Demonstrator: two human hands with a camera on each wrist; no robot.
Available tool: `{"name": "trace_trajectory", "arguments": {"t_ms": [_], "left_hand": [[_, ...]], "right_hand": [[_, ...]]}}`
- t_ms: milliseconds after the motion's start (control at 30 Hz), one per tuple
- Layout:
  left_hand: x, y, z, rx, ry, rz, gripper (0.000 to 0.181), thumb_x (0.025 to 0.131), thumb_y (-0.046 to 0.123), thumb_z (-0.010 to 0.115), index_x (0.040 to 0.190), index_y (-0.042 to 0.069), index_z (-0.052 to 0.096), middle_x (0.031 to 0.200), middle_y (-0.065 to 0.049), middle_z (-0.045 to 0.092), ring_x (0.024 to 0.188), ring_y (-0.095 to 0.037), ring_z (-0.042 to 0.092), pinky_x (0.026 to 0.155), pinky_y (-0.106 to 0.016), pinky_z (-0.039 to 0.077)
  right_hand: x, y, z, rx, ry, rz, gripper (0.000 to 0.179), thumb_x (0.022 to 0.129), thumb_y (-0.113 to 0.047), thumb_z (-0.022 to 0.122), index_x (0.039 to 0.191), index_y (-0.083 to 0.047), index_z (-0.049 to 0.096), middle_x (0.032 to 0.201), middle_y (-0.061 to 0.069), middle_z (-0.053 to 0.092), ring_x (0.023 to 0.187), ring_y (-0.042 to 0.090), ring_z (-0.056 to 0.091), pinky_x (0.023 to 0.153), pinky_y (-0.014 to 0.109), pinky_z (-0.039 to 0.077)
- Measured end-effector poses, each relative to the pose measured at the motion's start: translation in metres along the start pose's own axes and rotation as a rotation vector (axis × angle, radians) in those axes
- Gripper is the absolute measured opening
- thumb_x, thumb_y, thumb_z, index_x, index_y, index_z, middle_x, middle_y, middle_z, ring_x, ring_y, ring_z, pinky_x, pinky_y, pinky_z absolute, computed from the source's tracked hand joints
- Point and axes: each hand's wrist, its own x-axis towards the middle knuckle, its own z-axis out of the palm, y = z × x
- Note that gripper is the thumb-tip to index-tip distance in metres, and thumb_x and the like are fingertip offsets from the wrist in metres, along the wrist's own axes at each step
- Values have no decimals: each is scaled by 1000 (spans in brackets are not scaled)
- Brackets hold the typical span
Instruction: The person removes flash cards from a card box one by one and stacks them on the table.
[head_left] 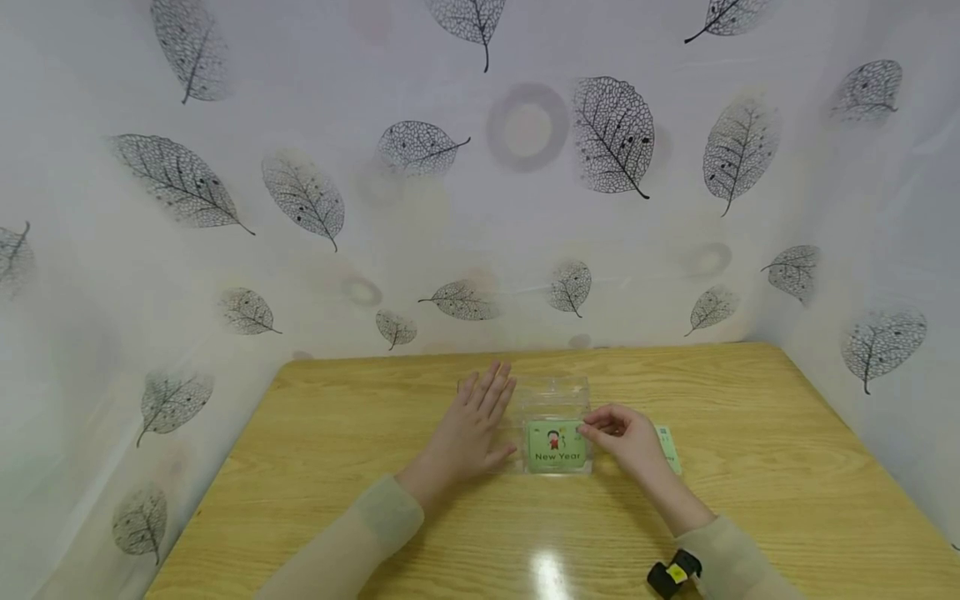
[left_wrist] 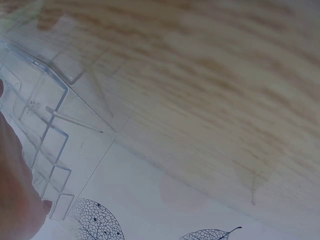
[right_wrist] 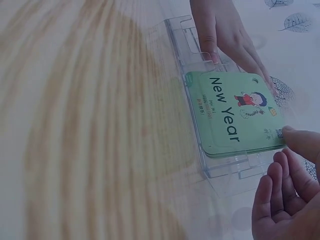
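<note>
My right hand (head_left: 628,442) is pinching the far right corner of a stack of light-green, round-cornered cards (head_left: 557,443). The thumb is lying over the printed face and the other fingers are curling behind the edge; gripping at the corner is leaving the "New Year" lettering and the figure in red uncovered. More than one card edge is showing along the stack's side.

The stack is lying at the front of a clear plastic holder with stepped tiers (head_left: 553,400), the face turned up and the words reading upright toward me, which is presumably why it is sitting this way round. The upper tiers behind it are standing without cards.

My left hand (head_left: 471,427) is resting at the holder's left side, four fingers nearly straight with slight gaps, the thumb spread away toward the front. I am judging this to be a steadying contact, countering any push from the right; how firmly it is pressing I cannot tell.

A loose green card (head_left: 669,442) is lying on the yellow wood-grain table (head_left: 360,533) beyond my right wrist, partly hidden by it, so its full print I cannot read. A black band with a yellow patch (head_left: 676,572) is hanging at my right cuff.
</note>
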Motion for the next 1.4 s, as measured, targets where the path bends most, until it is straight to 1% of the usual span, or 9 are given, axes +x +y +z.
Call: {"name": "trace_trajectory", "arguments": {"t_ms": [233, 367, 533, 767, 967, 1067, 1233, 1400], "left_hand": [[0, -1, 1, 12, -6, 5, 99, 87, 74, 21, 150, 1, -3, 158, -19, -3, 145, -35, -3, 118, -48, 11], [0, 0, 2, 8, -13, 11, 99, 87, 74, 20, 150, 2, -2, 157, -19, -6, 145, -35, -5, 118, -48, 11], [0, 0, 0, -1, -12, 6, 98, 86, 74, 22, 151, 2, 3, 157, -19, -7, 145, -34, -5, 118, -48, 12], [0, 0, 0, 3, -6, 6, 99, 87, 73, 23, 151, 2, -1, 158, -19, -2, 145, -34, -3, 118, -48, 14], [-1, 0, -1, -3, -2, 0, 98, 87, 73, 23, 151, 2, 2, 158, -19, -4, 145, -34, -3, 118, -48, 11], [-1, 0, -1, 0, 6, 1, 98, 87, 73, 24, 151, 2, 4, 158, -19, -2, 145, -34, -2, 118, -48, 13], [0, 0, -2, 1, 4, 2, 98, 87, 73, 24, 151, 2, 3, 158, -19, -2, 145, -34, -2, 118, -48, 14], [0, 0, -2, -3, -6, 1, 98, 87, 73, 24, 151, 2, 3, 158, -19, -3, 145, -34, -3, 118, -48, 11]], "right_hand": [[0, 1, 0, 2, 6, 7, 26, 79, -28, 76, 95, -9, 69, 89, 4, 68, 76, 12, 60, 66, 23, 52], [-1, 1, 1, -9, 5, 22, 25, 79, -27, 76, 95, -10, 68, 89, 4, 68, 76, 12, 59, 66, 23, 52], [-1, 1, 2, -2, 6, 33, 25, 79, -26, 76, 95, -9, 68, 88, 4, 68, 76, 12, 60, 66, 23, 52], [-1, -1, 2, -6, 17, 18, 26, 79, -26, 76, 94, -7, 68, 88, 6, 68, 75, 11, 59, 66, 22, 51], [-2, -2, 2, -5, 16, 30, 25, 79, -27, 76, 93, -7, 69, 90, 7, 67, 75, 11, 58, 66, 22, 51], [-1, -2, 2, -3, 20, 30, 25, 79, -27, 76, 93, -7, 69, 90, 6, 67, 75, 11, 58, 66, 22, 50], [0, -3, 3, 0, 28, 25, 25, 79, -26, 76, 92, -7, 69, 89, 7, 68, 75, 11, 58, 65, 22, 50], [0, -3, 3, -2, 31, 25, 23, 80, -25, 76, 92, -7, 69, 89, 7, 67, 74, 11, 58, 65, 22, 50]]}}
